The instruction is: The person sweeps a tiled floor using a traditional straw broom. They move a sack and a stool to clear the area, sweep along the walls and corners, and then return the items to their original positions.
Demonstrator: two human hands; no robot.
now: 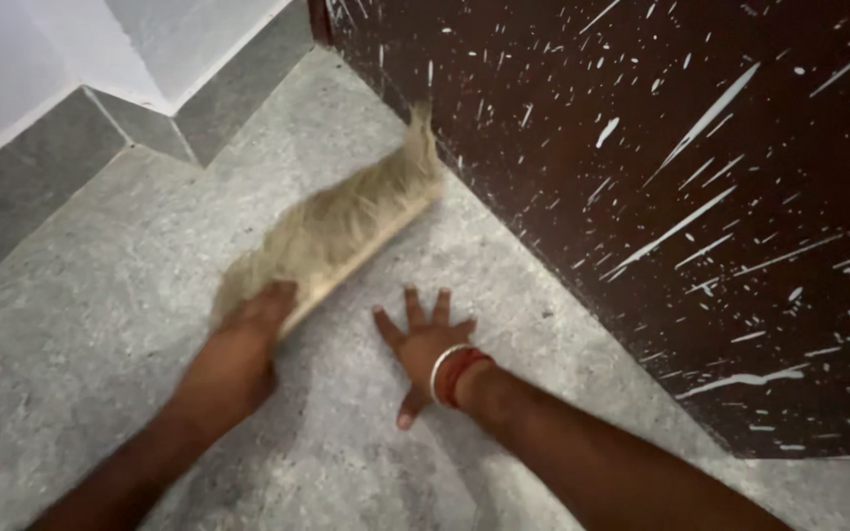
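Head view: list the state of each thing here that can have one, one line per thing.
Left hand: closed around one end of the brush, blurred by motion.
Brush: held, its pale bristles smeared by blur, over the floor near the door.
Right hand: open, fingers spread, palm flat on the floor.
Bangles: on the right wrist.
Door: dark brown, spattered with white paint streaks.
Floor: grey stone, bare around the hands.

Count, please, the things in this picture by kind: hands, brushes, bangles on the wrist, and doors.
Hands: 2, the left hand on the brush and the right hand flat on the grey floor
Brushes: 1, a pale bristle brush, blurred
Bangles: 2, one silver bangle, one red bangle
Doors: 1, a dark brown door with white paint splashes
Total: 6
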